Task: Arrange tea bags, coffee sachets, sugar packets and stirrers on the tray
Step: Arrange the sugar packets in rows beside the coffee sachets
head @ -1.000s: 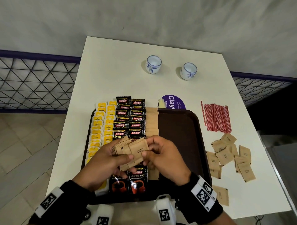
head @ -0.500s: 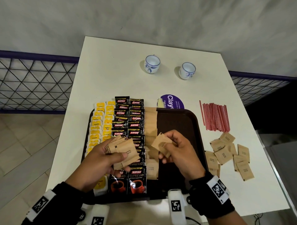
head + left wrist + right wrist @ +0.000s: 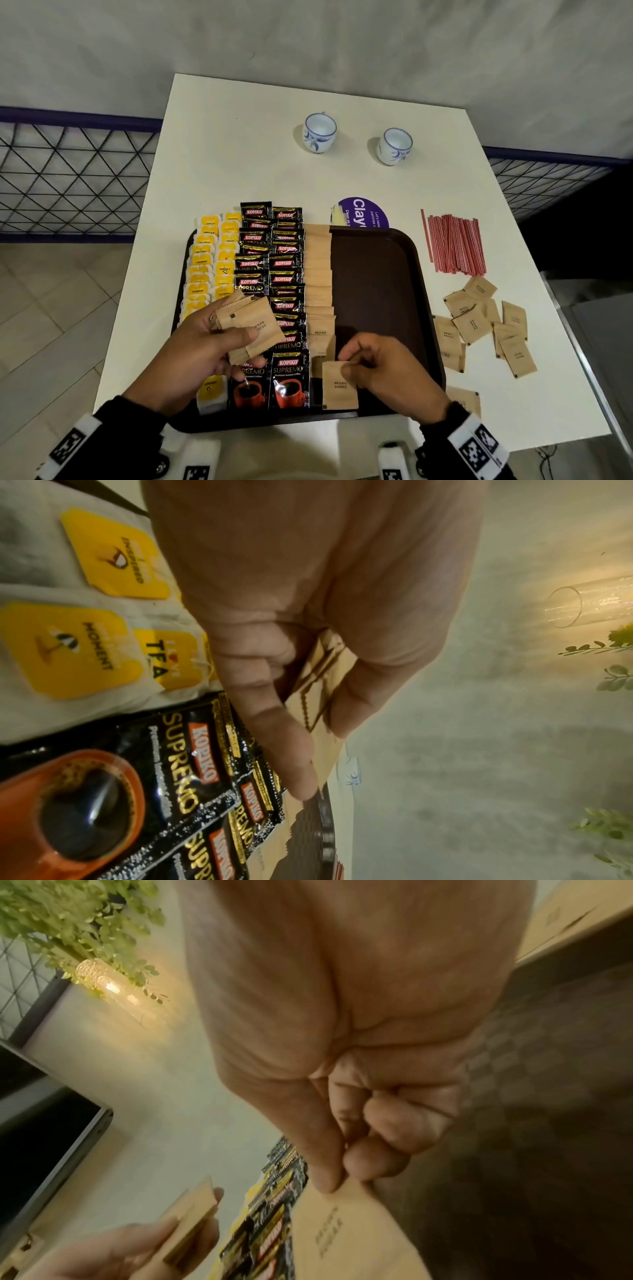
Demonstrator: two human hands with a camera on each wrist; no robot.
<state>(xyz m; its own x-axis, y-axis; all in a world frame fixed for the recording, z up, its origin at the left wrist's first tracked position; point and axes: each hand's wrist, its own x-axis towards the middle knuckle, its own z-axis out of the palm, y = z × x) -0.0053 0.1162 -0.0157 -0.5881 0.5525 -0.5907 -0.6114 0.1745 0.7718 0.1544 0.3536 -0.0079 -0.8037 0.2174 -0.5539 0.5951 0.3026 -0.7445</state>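
While your left hand [image 3: 209, 346] grips the sugar stack [image 3: 248, 330], your right hand [image 3: 383, 370] pinches one packet [image 3: 337, 390] at lower centre; lay it flush, ending the brown column [image 3: 318, 274].

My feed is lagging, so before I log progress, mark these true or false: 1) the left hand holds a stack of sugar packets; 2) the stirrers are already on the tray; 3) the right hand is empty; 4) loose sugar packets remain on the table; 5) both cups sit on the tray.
1) True: the left hand grips a stack of sugar packets.
2) False: the stirrers lie on the table, right of the tray.
3) False: the right hand pinches a single sugar packet.
4) True: loose sugar packets lie right of the tray.
5) False: both cups stand on the table beyond the tray.
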